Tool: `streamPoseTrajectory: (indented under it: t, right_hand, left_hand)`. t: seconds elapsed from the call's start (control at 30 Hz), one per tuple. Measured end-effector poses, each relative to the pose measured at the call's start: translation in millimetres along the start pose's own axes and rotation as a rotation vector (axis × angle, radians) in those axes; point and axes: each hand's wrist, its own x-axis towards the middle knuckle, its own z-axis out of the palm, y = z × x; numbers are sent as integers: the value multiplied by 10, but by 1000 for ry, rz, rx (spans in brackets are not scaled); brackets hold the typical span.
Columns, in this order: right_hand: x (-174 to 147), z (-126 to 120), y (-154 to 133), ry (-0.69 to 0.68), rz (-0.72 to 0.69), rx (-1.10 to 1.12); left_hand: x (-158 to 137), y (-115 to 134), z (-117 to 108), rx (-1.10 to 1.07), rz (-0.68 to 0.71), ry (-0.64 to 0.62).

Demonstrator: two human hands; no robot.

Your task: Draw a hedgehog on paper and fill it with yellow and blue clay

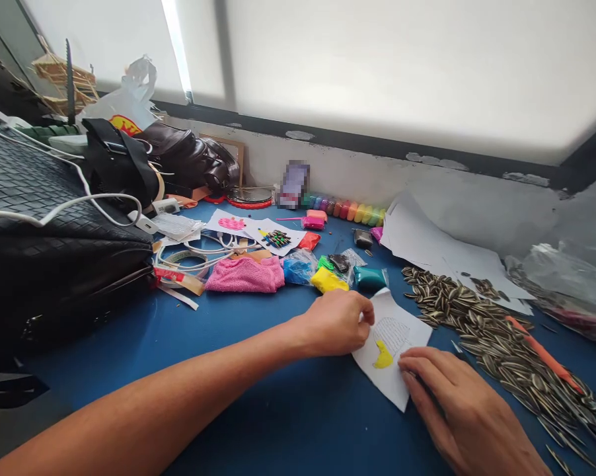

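A small sheet of white paper (415,322) lies on the blue table, bearing a pencil drawing with a hatched rounded shape. Yellow clay (384,356) is spread over the lower part of that drawing. My left hand (338,322) is at the paper's left edge, fingers curled in and closed; what they pinch, if anything, is hidden. Along the right edge, my right hand (459,403) rests with its fingers stretched out, fingertips touching the paper. Beyond the paper are packets of yellow clay (330,280) and teal clay (371,277).
A heap of striped sunflower seeds (481,330) spreads at the right, with an orange-handled tool (546,356) on it. Behind are white sheets (437,248) and a row of coloured clay (350,210). A pink cloth (246,274) and black bag (55,264) sit left.
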Motion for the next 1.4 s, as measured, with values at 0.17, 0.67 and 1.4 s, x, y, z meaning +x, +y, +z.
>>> streamPoseTrajectory:
  t: [0.17, 0.67, 1.4]
  right_hand:
    - [-5, 1, 26, -40, 19, -55]
    - [-151, -144, -5, -23, -17, -72]
    - [-187, -13, -215, -126, 3, 18]
  left_hand:
    - [-5, -32, -34, -135, -31, -149]
    - [-19, 11, -135, 119, 440, -143]
    - [-26, -12, -73, 216, 515, -434]
